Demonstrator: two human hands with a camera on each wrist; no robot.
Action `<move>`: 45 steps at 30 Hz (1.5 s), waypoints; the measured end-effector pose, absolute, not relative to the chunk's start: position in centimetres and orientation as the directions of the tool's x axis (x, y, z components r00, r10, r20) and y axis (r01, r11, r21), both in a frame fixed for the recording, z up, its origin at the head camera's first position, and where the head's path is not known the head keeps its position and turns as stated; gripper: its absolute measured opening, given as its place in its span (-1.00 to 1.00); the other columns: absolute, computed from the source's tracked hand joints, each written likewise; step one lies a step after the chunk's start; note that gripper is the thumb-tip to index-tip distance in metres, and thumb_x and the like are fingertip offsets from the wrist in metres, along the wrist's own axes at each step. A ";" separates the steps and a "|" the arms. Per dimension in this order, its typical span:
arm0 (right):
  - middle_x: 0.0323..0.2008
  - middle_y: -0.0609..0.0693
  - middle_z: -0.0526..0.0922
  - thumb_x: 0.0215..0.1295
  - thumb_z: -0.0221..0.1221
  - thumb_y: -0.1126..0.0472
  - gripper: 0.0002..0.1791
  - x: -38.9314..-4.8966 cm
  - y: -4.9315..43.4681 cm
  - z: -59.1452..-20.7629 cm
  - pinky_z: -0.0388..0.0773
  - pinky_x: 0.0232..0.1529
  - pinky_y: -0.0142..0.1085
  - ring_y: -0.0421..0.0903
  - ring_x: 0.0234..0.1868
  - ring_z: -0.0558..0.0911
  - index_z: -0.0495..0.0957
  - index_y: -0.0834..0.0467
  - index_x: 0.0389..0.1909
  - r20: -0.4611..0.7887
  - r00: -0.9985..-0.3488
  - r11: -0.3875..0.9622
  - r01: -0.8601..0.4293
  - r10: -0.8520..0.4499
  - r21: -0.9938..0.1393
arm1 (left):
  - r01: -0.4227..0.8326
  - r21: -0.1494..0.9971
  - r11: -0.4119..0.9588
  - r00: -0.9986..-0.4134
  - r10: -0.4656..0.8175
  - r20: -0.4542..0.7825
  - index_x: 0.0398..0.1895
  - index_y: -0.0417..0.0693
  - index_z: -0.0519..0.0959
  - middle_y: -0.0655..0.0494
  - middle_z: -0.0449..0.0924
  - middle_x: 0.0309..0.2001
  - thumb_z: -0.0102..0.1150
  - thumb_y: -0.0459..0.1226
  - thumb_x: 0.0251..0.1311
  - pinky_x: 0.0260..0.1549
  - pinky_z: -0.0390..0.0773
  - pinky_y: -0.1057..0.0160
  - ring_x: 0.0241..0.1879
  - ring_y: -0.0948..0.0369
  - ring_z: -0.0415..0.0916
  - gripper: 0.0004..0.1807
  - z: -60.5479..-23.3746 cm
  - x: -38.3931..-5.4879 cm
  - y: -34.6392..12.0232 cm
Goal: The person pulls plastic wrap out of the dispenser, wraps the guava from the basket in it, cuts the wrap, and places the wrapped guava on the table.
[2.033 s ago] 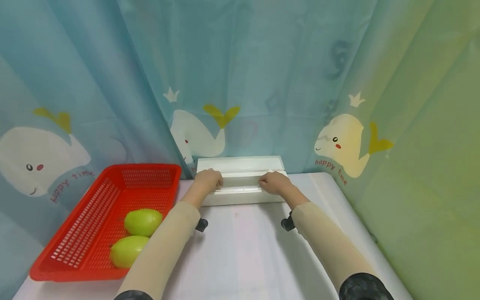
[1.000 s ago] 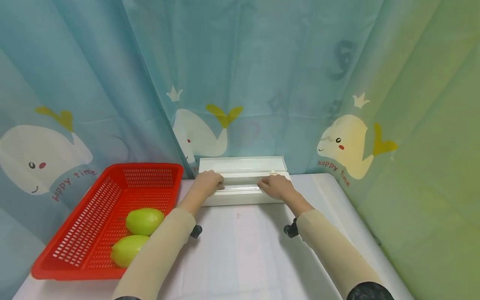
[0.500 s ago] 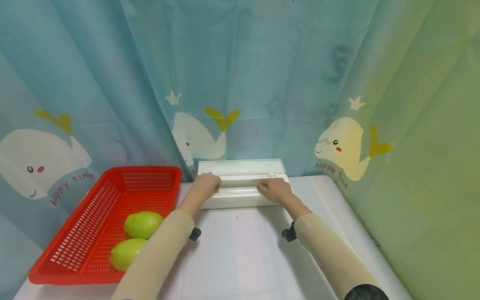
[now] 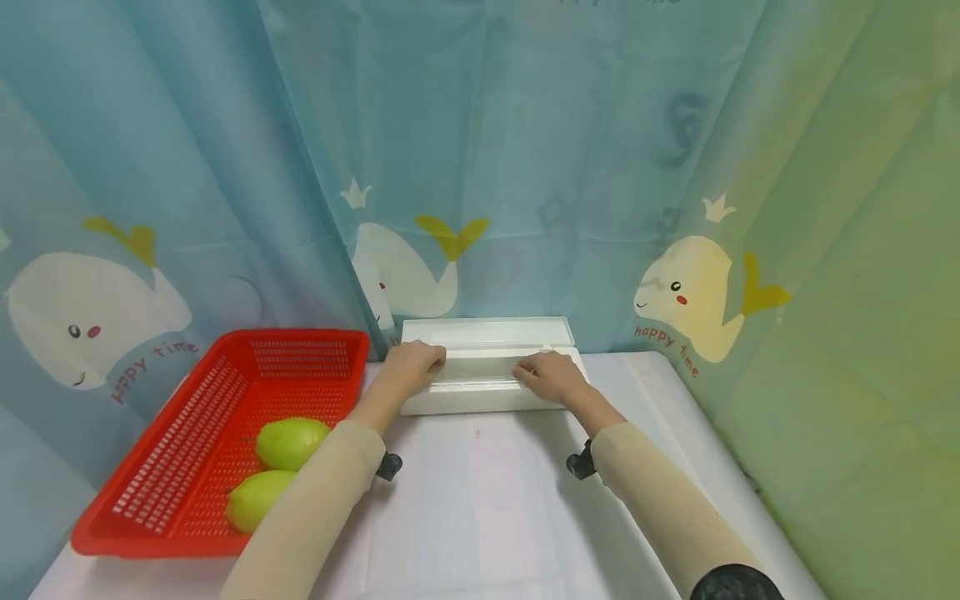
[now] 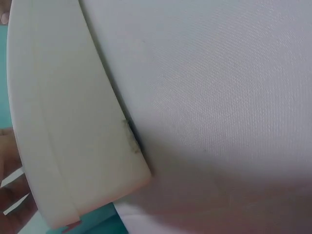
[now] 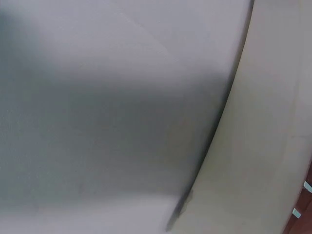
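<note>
A long white box point(image 4: 491, 401), shaped like a cling film dispenser, lies at the back of the table with its lid point(image 4: 487, 333) raised. My left hand point(image 4: 412, 367) is over its left part, fingers curled at the opening. Opposite it, my right hand point(image 4: 552, 374) has its fingertips together over the right part. Both hands appear to pinch a hazy, see-through film point(image 4: 480, 370) between them; its edges are hard to see. In the left wrist view, fingers point(image 5: 14, 195) show past the box's upper edge. The right wrist view shows mostly the box's front point(image 6: 248, 146).
A red plastic basket point(image 4: 180, 442) stands on the left of the table point(image 4: 480, 517), holding two green fruits point(image 4: 291, 443), the nearer partly hidden by my left sleeve. A blue curtain point(image 4: 562, 150) with whale prints hangs close behind the box. A green curtain point(image 4: 862, 375) borders the right side.
Both hands stay over the box, with only small shifts of the fingers. The shiny strip seen between them earlier now looks dull. Box, basket and fruits keep their places.
</note>
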State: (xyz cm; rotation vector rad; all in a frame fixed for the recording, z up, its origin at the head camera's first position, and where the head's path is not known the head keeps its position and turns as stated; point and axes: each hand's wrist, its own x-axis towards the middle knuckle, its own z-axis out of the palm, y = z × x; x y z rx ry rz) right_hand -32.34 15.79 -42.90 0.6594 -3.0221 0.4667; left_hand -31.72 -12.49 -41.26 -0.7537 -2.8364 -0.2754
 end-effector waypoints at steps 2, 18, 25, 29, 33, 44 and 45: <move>-0.28 -0.12 0.75 0.49 0.05 -0.03 -0.68 -32.4 15.7 -42.8 0.56 -0.19 -0.10 -0.13 -0.27 0.64 0.74 -0.01 -0.11 0.069 -0.905 0.851 -0.419 -0.420 -0.316 | 0.497 0.171 0.851 -0.860 0.456 0.230 -0.30 -0.01 0.61 0.14 0.60 -0.45 0.18 -0.36 0.31 -0.34 0.58 0.14 -0.42 0.13 0.48 -0.93 -41.3 -31.8 -12.5; -0.20 -0.17 0.77 0.32 0.24 -0.14 -0.70 -33.3 9.4 -42.7 0.62 -0.21 -0.20 -0.16 -0.22 0.69 0.74 -0.05 -0.15 0.054 -0.919 0.839 -0.380 -0.391 -0.390 | 0.438 0.327 0.838 -0.895 0.370 0.249 -0.23 -0.02 0.61 0.11 0.59 -0.39 0.20 -0.25 0.35 -0.23 0.53 0.10 -0.30 0.07 0.44 -0.95 -41.6 -32.2 -12.2; -0.42 -0.19 0.71 0.32 0.24 -0.07 -0.79 -33.6 7.7 -42.6 0.54 -0.39 -0.21 -0.17 -0.41 0.59 0.75 -0.05 -0.29 0.085 -0.904 0.860 -0.425 -0.419 -0.284 | 0.409 0.325 0.853 -0.906 0.339 0.252 -0.22 0.02 0.60 0.10 0.62 -0.35 0.20 -0.22 0.36 -0.24 0.54 0.08 -0.25 0.06 0.47 -0.94 -41.3 -32.0 -12.4; -0.42 -0.17 0.70 0.36 0.24 0.02 -0.84 -33.9 8.4 -42.7 0.54 -0.34 -0.20 -0.18 -0.44 0.56 0.74 -0.02 -0.30 0.130 -0.850 0.823 -0.527 -0.511 -0.212 | 0.388 0.319 0.865 -0.915 0.319 0.246 -0.20 0.03 0.61 0.09 0.64 -0.33 0.20 -0.21 0.36 -0.23 0.56 0.08 -0.25 0.07 0.50 -0.93 -41.2 -31.8 -12.8; -0.41 -0.18 0.71 0.35 0.27 0.07 -0.88 -34.1 10.1 -42.8 0.53 -0.28 -0.21 -0.20 -0.43 0.56 0.71 -0.02 -0.34 0.120 -0.828 0.800 -0.560 -0.548 -0.215 | 0.387 0.320 0.865 -0.915 0.317 0.251 -0.19 0.02 0.61 0.09 0.64 -0.32 0.21 -0.21 0.36 -0.21 0.57 0.07 -0.25 0.08 0.49 -0.93 -41.2 -31.9 -12.9; -0.38 -0.23 0.73 0.32 0.29 0.06 -0.89 -34.1 10.3 -41.9 0.56 -0.26 -0.29 -0.27 -0.39 0.58 0.74 -0.04 -0.36 0.086 -0.783 0.746 -0.614 -0.616 -0.258 | 0.386 0.347 0.855 -0.910 0.292 0.293 -0.19 0.00 0.60 0.07 0.67 -0.28 0.20 -0.21 0.36 -0.25 0.58 -0.01 -0.25 0.05 0.56 -0.92 -41.0 -32.0 -13.0; -0.39 -0.23 0.73 0.31 0.30 0.07 -0.90 -34.1 10.1 -41.7 0.56 -0.26 -0.30 -0.28 -0.39 0.59 0.74 -0.05 -0.37 0.078 -0.785 0.752 -0.613 -0.614 -0.243 | 0.386 0.350 0.853 -0.910 0.291 0.295 -0.19 0.00 0.60 0.07 0.67 -0.28 0.19 -0.21 0.36 -0.25 0.58 -0.01 -0.25 0.04 0.55 -0.92 -41.0 -32.0 -13.1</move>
